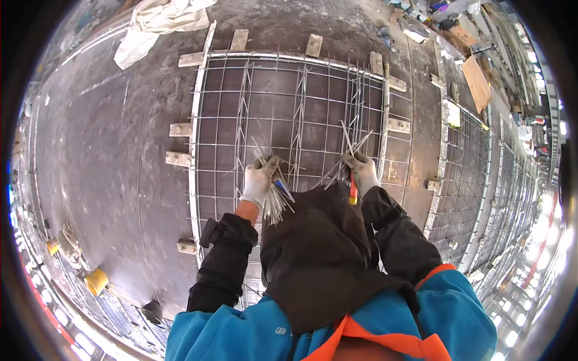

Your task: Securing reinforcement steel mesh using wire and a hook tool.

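My left hand (259, 180), in a light glove with dark grimy fingers, is closed round a bundle of thin, silvery tie wires (274, 206). Their ends fan out above and below the fist, and a small blue piece (280, 184) shows among them. To the right, my gloved right hand (363, 172) grips a tool with a red and yellow handle (353, 192); its working end is hidden by the fingers. A few loose wires (356, 142) stick out crosswise from that same hand. Both hands are over a steel rebar mesh (281, 144) with raised lattice girders (298, 114).
A pale metal frame edge (194, 144) borders the mesh, with bolted blocks (180, 130) along it. Further right lie more framed meshes (463, 162). Pale cloth (162, 24) lies at the far left, a yellow container (96, 281) at the lower left, and cardboard (477, 83) at the right.
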### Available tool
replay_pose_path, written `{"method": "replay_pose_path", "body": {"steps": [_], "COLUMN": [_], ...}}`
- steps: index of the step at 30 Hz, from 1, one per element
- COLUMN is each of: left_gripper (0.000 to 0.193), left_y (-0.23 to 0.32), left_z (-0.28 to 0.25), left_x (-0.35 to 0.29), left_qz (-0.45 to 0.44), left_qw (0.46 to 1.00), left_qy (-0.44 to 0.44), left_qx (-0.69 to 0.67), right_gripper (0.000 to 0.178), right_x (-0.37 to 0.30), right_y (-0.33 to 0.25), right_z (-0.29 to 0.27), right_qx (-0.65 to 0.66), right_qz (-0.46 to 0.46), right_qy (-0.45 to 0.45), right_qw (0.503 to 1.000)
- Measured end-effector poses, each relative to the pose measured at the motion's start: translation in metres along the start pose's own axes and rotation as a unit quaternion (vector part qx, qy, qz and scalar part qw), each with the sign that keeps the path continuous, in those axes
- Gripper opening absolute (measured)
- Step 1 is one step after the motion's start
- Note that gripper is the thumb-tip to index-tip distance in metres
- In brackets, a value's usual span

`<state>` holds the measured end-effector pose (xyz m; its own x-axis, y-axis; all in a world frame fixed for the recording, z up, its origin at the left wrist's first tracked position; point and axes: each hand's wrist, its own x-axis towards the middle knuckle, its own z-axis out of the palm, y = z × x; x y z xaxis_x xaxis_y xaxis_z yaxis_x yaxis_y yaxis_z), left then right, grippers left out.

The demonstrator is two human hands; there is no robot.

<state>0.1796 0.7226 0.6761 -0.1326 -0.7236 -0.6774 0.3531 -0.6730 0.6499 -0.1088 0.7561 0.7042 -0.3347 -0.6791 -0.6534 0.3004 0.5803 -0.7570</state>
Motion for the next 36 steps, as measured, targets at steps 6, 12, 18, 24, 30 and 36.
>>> {"method": "replay_pose_path", "body": {"steps": [6, 12, 18, 24, 30, 36], "left_gripper": [0.016, 0.015, 0.019, 0.02, 0.019, 0.015], "left_y": [0.036, 0.012, -0.023, -0.024, -0.024, -0.045], "left_z": [0.017, 0.045, 0.102, 0.148, 0.141, 0.094], "left_x": [0.026, 0.06, 0.092, 0.102, 0.111, 0.123], "left_qz": [-0.047, -0.056, -0.116, -0.039, -0.06, -0.061], "left_qw": [0.997, 0.989, 0.98, 0.979, 0.974, 0.969], "left_qy": [0.051, 0.128, 0.152, 0.179, 0.194, 0.216], "left_qx": [0.042, 0.056, -0.049, -0.087, -0.104, -0.104], "right_gripper": [0.029, 0.043, 0.026, 0.034, 0.031, 0.025], "right_x": [0.129, 0.2, 0.153, 0.12, 0.135, 0.171], "right_y": [0.002, 0.036, 0.042, -0.03, -0.051, -0.035], "right_z": [-0.046, -0.091, -0.007, 0.022, 0.034, 0.056], "right_qx": [-0.274, -0.514, 0.018, -0.133, -0.33, -0.269], "right_qz": [0.06, -0.033, 0.16, 0.146, 0.054, 0.109], "right_qy": [0.04, 0.057, -0.235, -0.313, -0.355, -0.325], "right_qw": [0.959, 0.855, 0.959, 0.929, 0.873, 0.9]}}
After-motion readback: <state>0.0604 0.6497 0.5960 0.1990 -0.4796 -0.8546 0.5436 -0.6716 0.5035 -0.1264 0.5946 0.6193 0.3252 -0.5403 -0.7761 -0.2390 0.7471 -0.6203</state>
